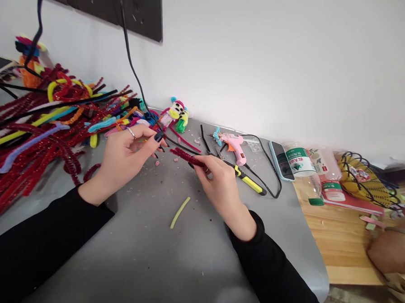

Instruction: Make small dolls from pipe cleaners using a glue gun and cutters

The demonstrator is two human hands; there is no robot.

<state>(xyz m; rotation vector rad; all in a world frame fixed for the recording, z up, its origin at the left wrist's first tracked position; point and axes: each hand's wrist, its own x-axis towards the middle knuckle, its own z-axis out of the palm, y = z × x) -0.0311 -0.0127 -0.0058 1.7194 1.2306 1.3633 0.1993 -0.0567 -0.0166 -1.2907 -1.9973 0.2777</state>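
Currently handling: a dark red fuzzy stem (181, 155), seemingly folded or bunched, held over the middle of the grey table (142, 257). Right hand (223, 184) pinches its right end between thumb and fingers; the free end points left. Left hand (125, 159) sits just beside that free end, thumb and fingertips close together; cannot tell whether anything lies between them. Step in hand looks like shaping or arranging the stem. Next move, by my reading, calls for a steady right pinch and a fine left fingertip grip on the loose end. Nearer, a short yellow-green piece (179, 212) lies alone. Far right, pink glue gun (235, 146) and yellow-handled tool (250, 180); left, heaped coloured stems (54, 137).
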